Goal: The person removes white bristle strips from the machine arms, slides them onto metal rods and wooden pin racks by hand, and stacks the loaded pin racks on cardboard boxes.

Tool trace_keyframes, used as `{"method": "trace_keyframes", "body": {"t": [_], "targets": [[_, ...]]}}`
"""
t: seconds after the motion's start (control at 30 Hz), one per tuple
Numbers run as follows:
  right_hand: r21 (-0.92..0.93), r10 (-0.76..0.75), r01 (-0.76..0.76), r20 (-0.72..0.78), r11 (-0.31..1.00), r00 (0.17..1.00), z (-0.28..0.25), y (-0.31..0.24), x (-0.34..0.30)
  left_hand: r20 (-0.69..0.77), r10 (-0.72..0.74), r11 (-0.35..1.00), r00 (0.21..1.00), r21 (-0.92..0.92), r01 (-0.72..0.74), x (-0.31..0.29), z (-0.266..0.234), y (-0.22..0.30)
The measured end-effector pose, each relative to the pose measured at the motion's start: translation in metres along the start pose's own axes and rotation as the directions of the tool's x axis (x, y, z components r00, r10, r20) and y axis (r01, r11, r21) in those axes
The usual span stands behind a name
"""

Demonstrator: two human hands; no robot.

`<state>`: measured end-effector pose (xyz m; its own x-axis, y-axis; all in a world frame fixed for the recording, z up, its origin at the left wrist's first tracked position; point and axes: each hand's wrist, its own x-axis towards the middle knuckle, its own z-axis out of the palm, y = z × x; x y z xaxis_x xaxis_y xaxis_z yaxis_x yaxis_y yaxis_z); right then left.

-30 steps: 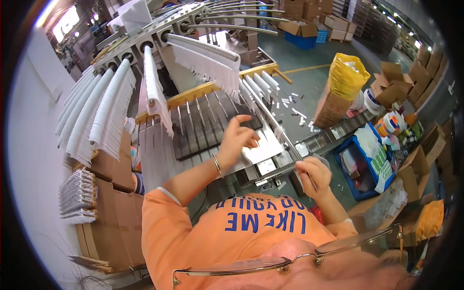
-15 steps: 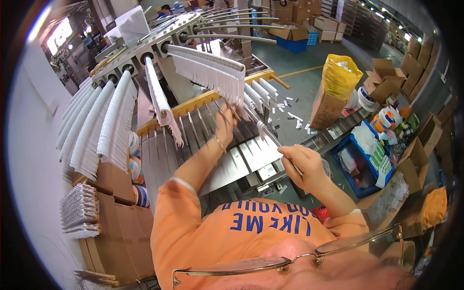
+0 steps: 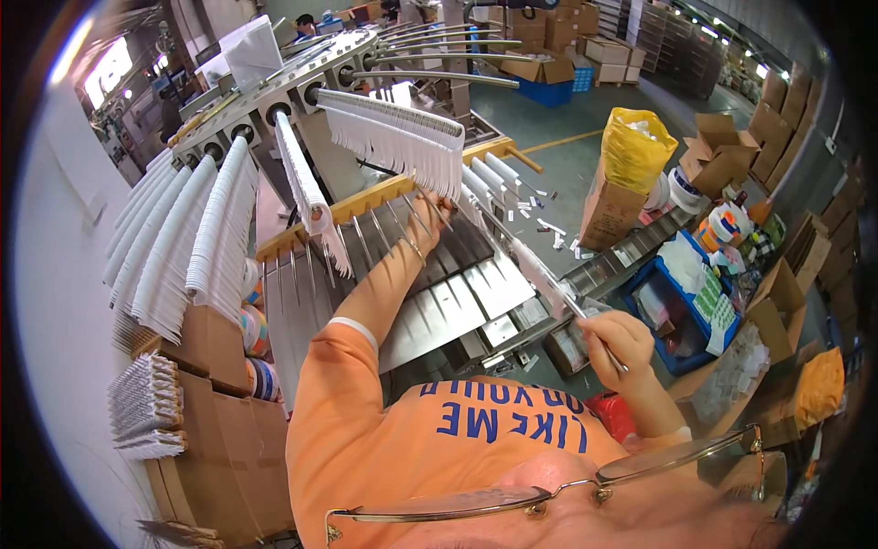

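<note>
My right hand (image 3: 618, 346) is closed round the near end of a thin metal rod (image 3: 585, 314), which slants away toward the wooden rail. White strips (image 3: 540, 274) hang along that rod. My left hand (image 3: 428, 220) reaches out to the wooden rail (image 3: 380, 195), its fingers curled close to the rod's far end; what they hold is partly hidden. Just above it, a dense row of white strips (image 3: 398, 137) hangs from an arm of the large round rack (image 3: 302, 69). Several metal spikes (image 3: 359, 240) stick out from the rail over a steel tabletop (image 3: 402, 334).
More loaded arms (image 3: 215, 220) fan out at left, with bare arms (image 3: 448, 77) at the far right. A carton with a yellow bag (image 3: 637, 151), a blue crate (image 3: 677, 306) and open boxes (image 3: 718, 151) stand to the right. White scraps (image 3: 549, 224) litter the floor. Cartons (image 3: 229, 439) stand at left.
My right hand has moved right and toward me with the rod, and more of the strip-hung rod shows. My left hand has stayed near the rail, shifting slightly.
</note>
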<state>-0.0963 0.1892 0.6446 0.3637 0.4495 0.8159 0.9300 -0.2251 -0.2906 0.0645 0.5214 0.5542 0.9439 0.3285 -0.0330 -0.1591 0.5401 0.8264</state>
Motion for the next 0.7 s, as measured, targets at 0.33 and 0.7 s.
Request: {"method": "trace_keyframes", "body": {"t": [0.33,0.7], "targets": [[0.151,0.142,-0.131,-0.063,0.980,0.988,0.028,0.021,-0.009,0.309,0.081,0.901,0.948,0.385,-0.202,-0.108,0.041,-0.002],[0.244,0.322,-0.299,-0.058,0.922,0.945,0.032,0.029,0.012,0.547,0.493,-0.035,0.677,0.790,-0.612,-0.049,0.041,-0.008]]}}
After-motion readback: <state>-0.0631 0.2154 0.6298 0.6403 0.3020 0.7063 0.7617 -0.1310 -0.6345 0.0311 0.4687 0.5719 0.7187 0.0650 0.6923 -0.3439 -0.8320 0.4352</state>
